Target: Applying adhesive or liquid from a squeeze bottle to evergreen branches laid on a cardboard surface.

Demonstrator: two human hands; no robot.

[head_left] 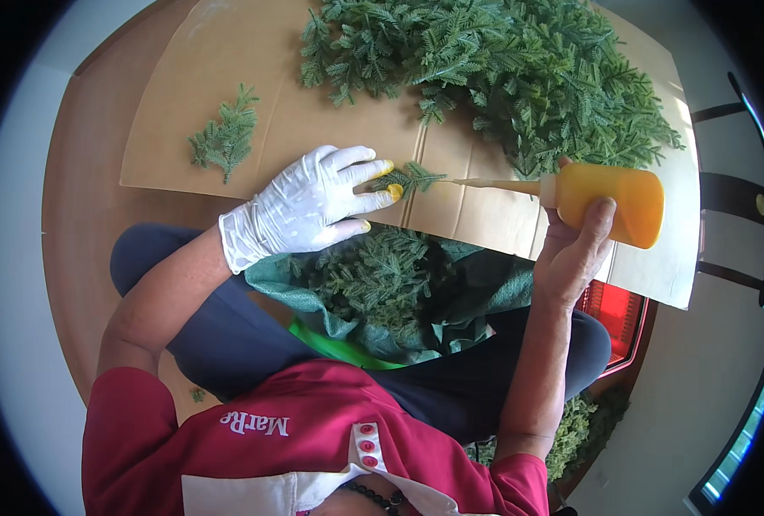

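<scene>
My left hand (pixel 309 202), in a white glove with yellow-stained fingertips, pinches the left end of a small green fir sprig (pixel 414 178) over the cardboard sheet (pixel 322 129). Bare, my right hand (pixel 573 254) is closed round a squeeze bottle (pixel 627 205) of orange-yellow liquid, tipped on its side. The bottle's long thin nozzle (pixel 498 184) points left, its tip at the sprig's stem end. From here I cannot tell whether the two touch. Another, larger sprig (pixel 227 136) lies by itself on the cardboard, to the left.
A big heap of green fir sprigs (pixel 502 69) covers the far right of the cardboard. Below its near edge, an open green sack (pixel 313 301) between my legs holds more sprigs (pixel 377 275). A red plastic crate (pixel 610 318) stands at right, with lighter greenery (pixel 571 434) nearer me.
</scene>
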